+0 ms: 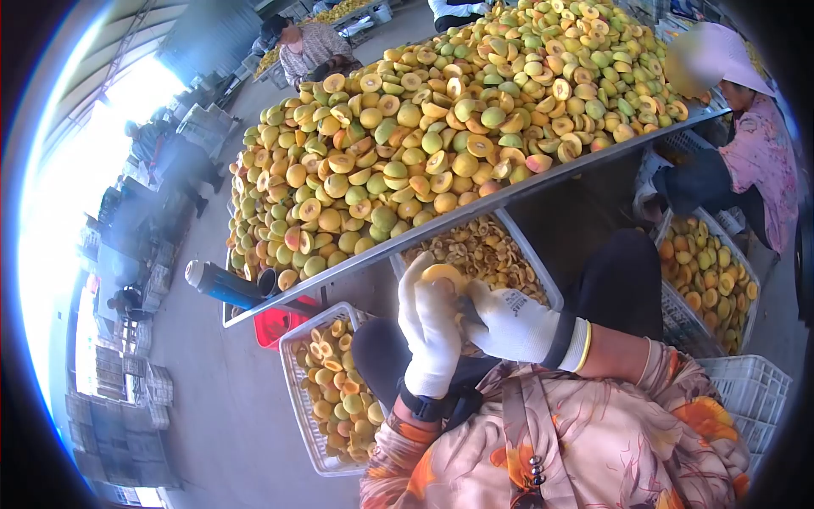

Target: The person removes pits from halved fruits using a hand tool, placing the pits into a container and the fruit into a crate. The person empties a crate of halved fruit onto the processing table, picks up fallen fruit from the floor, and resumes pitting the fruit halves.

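Note:
My left hand (428,327), in a white glove, is closed around a yellow peach half (443,274) with its fingers pointing up. Against it works my right hand (515,324), also gloved, its fingers curled close to the fruit. Something dark shows between the two hands, but I cannot make out what the right hand grips. Just beyond them, a white crate of brown-yellow pits and scraps (487,254) sits partly under the table edge. Cut peach halves (390,182) are heaped high on the metal-edged table (500,197).
A crate of peach halves (343,399) stands at my left, another (708,280) at my right. A blue flask (225,284) lies on the table's left corner above a red container (284,322). A person in a pink hat (721,59) sits at right; others work farther back.

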A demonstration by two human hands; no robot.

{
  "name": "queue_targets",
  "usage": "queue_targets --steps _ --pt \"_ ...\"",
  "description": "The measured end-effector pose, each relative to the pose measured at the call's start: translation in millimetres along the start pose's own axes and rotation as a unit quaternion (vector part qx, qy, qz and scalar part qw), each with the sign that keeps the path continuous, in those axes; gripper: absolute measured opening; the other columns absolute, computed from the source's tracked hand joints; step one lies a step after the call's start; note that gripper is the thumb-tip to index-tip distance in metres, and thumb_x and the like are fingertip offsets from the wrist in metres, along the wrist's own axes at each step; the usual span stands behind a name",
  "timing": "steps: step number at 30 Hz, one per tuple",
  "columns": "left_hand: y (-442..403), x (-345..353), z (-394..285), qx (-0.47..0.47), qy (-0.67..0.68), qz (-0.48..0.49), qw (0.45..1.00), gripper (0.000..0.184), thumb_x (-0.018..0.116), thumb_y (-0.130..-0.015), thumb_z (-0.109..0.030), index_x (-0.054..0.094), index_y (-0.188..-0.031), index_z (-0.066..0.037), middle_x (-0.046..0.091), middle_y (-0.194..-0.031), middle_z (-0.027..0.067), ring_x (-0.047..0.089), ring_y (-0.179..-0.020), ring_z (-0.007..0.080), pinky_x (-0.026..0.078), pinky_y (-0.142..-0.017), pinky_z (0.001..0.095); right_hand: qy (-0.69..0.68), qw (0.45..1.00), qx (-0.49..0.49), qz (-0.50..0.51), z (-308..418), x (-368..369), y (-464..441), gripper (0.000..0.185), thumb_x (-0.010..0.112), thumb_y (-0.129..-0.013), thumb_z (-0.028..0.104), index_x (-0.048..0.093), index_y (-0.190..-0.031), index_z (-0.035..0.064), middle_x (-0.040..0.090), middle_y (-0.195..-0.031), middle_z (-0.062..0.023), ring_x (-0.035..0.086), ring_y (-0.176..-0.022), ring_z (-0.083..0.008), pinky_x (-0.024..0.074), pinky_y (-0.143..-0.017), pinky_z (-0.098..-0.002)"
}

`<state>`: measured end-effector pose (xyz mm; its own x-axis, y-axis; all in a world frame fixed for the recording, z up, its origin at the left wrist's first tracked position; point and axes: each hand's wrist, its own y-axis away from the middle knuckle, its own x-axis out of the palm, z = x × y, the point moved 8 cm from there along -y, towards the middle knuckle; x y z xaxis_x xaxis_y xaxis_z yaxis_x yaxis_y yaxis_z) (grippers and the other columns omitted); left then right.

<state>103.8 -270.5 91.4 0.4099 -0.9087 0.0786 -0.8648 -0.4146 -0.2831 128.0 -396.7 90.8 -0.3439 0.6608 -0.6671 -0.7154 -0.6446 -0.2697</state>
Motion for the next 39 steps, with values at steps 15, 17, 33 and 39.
queue_targets --steps 15,17,33,39 --pt "-26 14 25 -0.104 -0.129 0.277 0.946 0.037 0.049 -0.106 -0.029 0.068 -0.115 0.001 0.070 -0.092 0.0053 0.065 -0.076 0.0102 0.054 -0.068 0.0245 -0.115 0.954 0.029 0.275 -10 -9 -5 0.027 0.061 -0.095 0.026 0.065 -0.109 0.0019 0.071 -0.089 -0.0171 0.070 -0.084 -0.0302 0.0548 -0.076 -0.0408" --pt "-25 15 31 -0.174 -0.052 0.275 0.944 0.038 0.055 -0.104 -0.031 0.067 -0.119 0.001 0.072 -0.096 0.0062 0.066 -0.080 0.0108 0.054 -0.072 0.0251 -0.111 0.945 0.044 0.304 -12 -9 -8 0.035 0.061 -0.091 0.017 0.058 -0.121 -0.0012 0.070 -0.094 -0.0236 0.070 -0.086 -0.0393 0.0545 -0.076 -0.0446" --pt "-15 7 56 -0.169 0.126 0.014 0.977 0.043 0.057 -0.102 -0.035 0.069 -0.114 0.004 0.075 -0.092 0.0128 0.070 -0.073 0.0181 0.054 -0.063 0.0282 -0.451 0.769 0.264 0.367 -41 49 15 0.015 0.063 -0.094 0.019 0.056 -0.087 0.0069 0.046 -0.058 0.0018 0.042 -0.043 -0.0093 0.0355 -0.039 -0.0279" --pt "-23 21 48 -0.162 0.131 0.047 0.977 0.043 0.056 -0.102 -0.034 0.068 -0.112 0.006 0.073 -0.086 0.0130 0.070 -0.074 0.0205 0.056 -0.069 0.0303 -0.508 0.726 0.254 0.387 -35 45 17 0.013 0.063 -0.093 0.017 0.057 -0.090 0.0066 0.044 -0.058 0.0031 0.040 -0.044 -0.0081 0.0311 -0.041 -0.0253"
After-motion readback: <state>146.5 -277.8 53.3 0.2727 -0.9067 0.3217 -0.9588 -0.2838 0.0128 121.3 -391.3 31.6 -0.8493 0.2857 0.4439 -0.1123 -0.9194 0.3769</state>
